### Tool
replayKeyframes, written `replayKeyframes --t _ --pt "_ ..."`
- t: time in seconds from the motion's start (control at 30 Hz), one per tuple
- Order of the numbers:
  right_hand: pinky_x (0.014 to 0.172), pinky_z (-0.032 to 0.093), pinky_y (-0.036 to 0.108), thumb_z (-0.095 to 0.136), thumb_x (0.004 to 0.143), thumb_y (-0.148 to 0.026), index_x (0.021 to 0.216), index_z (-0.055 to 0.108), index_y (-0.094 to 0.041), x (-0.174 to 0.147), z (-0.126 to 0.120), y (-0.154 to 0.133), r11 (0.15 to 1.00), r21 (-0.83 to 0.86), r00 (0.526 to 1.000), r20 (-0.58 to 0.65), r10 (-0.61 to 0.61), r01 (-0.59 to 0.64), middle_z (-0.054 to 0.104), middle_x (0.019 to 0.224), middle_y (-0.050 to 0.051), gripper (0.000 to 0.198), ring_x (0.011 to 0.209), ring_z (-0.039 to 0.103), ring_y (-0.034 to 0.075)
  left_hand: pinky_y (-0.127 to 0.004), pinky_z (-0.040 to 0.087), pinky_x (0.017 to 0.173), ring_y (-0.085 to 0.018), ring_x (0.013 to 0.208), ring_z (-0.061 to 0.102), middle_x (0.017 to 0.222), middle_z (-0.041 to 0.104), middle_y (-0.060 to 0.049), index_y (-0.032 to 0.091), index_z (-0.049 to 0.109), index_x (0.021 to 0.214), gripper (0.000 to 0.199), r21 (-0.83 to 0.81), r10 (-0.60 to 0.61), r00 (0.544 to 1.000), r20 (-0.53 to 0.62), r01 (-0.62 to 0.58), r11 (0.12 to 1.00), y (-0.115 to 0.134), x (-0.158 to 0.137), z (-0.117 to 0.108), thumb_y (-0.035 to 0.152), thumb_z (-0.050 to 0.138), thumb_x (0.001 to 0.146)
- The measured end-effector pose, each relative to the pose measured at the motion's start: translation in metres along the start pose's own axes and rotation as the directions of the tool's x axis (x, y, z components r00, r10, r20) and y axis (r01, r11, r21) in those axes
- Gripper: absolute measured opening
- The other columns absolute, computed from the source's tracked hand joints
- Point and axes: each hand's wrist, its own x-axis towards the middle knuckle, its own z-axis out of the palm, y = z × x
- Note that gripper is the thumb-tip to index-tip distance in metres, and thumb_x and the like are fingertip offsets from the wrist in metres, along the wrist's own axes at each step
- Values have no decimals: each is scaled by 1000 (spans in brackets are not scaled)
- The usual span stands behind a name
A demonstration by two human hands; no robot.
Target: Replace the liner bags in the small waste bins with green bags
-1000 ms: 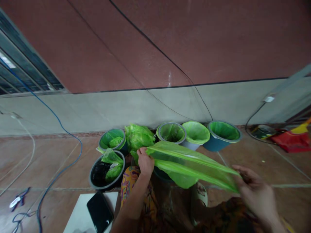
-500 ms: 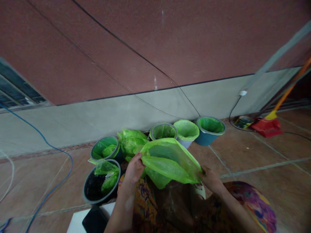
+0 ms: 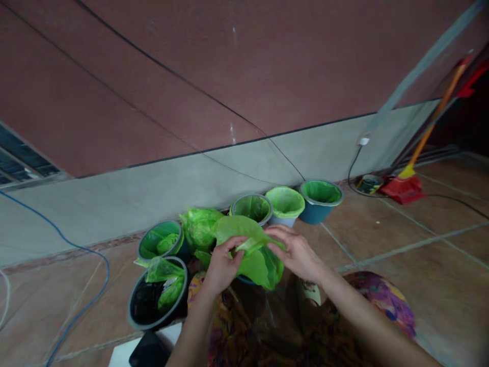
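Note:
A thin, translucent green plastic bag (image 3: 250, 267) hangs between my two hands in the middle of the view. My left hand (image 3: 225, 262) pinches its gathered rim from the left. From the right, my right hand (image 3: 292, 250) grips the same rim, the fingers bent over the plastic. Below the bag, the blue edge of a bucket (image 3: 244, 280) shows in part; the rest is hidden. Close behind lies a bulging green bag (image 3: 200, 227). Left of my hands, a black bucket (image 3: 143, 300) has a crumpled green bag (image 3: 171, 293) inside it.
Green-lined buckets stand along the wall: a dark one (image 3: 160, 242), a grey-rimmed one (image 3: 252, 206), a white one (image 3: 284, 206) and a blue one (image 3: 321, 201). A red dustpan (image 3: 405, 189) leans at the right. A blue hose (image 3: 105, 275) crosses the tiled floor. A black object (image 3: 148, 350) rests at lower left.
My hands have come closer together, the right one moving left. The bag's mouth, spread wide before, is now bunched and folded between them. The view has shifted slightly to the right.

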Motion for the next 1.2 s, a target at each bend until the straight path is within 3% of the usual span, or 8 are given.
replayKeyframes --t 0.1,0.2,0.33,0.63,0.83,0.97,1.1,1.2 --pt "94 49 38 58 84 -18 115 63 -23 19 3 -21 991 36 988 79 -129 127 67 111 7 32 107 61 20 -33 47 99 -19 105 65 110 72 -3 24 71 110 34 147 132 990 52 -138 979 16 -2 3 17 54 81" --pt "83 51 33 60 82 -14 100 67 -21 22 13 -23 996 13 992 94 -86 85 68 93 4 21 93 63 19 -33 48 99 -19 107 65 114 71 -3 25 68 116 38 238 231 971 69 -241 941 25 -5 6 14 51 83" --pt "73 48 27 57 83 -15 86 67 -21 17 21 -15 994 -104 993 -117 18 -31 66 85 2 11 80 63 16 -29 51 93 -17 99 66 106 72 -4 24 68 113 34 381 335 940 -64 -287 879 21 -9 11 14 51 85" --pt "71 48 29 49 87 -21 97 67 -22 5 5 5 959 -256 912 -410 9 -124 68 89 4 21 77 63 18 -29 52 83 -17 88 64 95 65 -6 20 66 99 26 563 378 823 -425 -87 822 -11 -13 8 14 47 83" --pt "75 49 31 47 84 -19 95 68 -22 -16 -17 36 938 -279 861 -506 36 -204 65 92 6 24 83 62 20 -30 52 79 -18 85 63 94 64 -5 20 66 100 34 538 299 824 -480 7 843 -31 -12 -7 9 49 73" --pt "67 48 30 47 82 -22 94 69 -18 -24 -40 51 883 -343 845 -524 105 -322 63 86 6 25 71 60 18 -30 52 80 -19 85 63 93 63 -6 20 67 95 33 495 241 842 -483 36 868 -49 -10 -7 10 49 70" --pt "62 45 27 51 83 -32 89 71 -19 -18 -80 31 851 -374 799 -594 86 -370 63 79 4 25 65 58 16 -33 52 81 -20 85 64 96 65 -8 19 69 89 23 485 198 849 -490 76 871 -49 2 -1 17 51 75" --pt "69 48 28 54 84 -36 96 71 -19 -26 -107 7 887 -307 738 -673 53 -344 67 89 7 27 74 61 17 -31 51 78 -19 79 64 90 67 -7 17 69 89 22 470 214 816 -537 79 879 -24 17 -5 20 50 79"
